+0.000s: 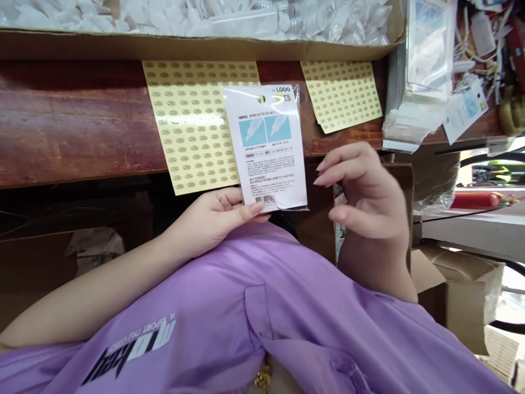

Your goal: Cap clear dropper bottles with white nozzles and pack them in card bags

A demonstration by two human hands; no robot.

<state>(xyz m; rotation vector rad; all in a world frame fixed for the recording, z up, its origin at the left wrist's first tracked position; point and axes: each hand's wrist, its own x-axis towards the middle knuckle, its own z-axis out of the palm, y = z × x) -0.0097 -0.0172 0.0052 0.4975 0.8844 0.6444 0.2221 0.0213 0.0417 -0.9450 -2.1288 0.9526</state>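
Note:
My left hand grips a flat clear plastic packet by its lower left corner, thumb on the front. The packet's white printed card carries two blue pictures, a barcode and "1,000" at the top. To the right of it, my right hand is raised with fingers curved and thumb apart, touching nothing. A yellow sheet of small oval stickers lies at the table edge, partly behind the packet. A second sticker sheet lies farther right.
Along the back of the brown table runs a cardboard box of clear and white plastic parts. A stack of packets stands at the right, with loose clutter beyond. An open carton sits lower right.

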